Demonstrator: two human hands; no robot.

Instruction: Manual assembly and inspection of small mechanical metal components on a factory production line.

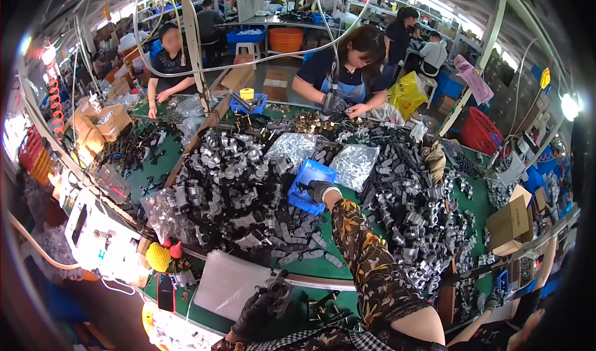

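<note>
My left hand [251, 314], in a dark glove, is near the front edge of the bench. Its fingers are closed round a grey metal part [279, 291] whose exact kind is unclear. My right arm, in a dark floral sleeve, stretches forward over the bench. The gloved right hand [320, 191] reaches into a blue plastic tray [300, 203], its fingers drawn together; anything in them is too small to make out. Beside my left hand lies a translucent plastic sheet [226, 283]. Several brass-coloured pieces [323, 304] are scattered to that hand's right.
Heaps of grey metal parts [217, 177] flank the tray, with more parts [410, 227] to the right. Two clear bags of small parts [355, 166] lie behind it. Across the bench a person works with a hanging power driver [329, 99]. A phone [166, 292] lies at front left.
</note>
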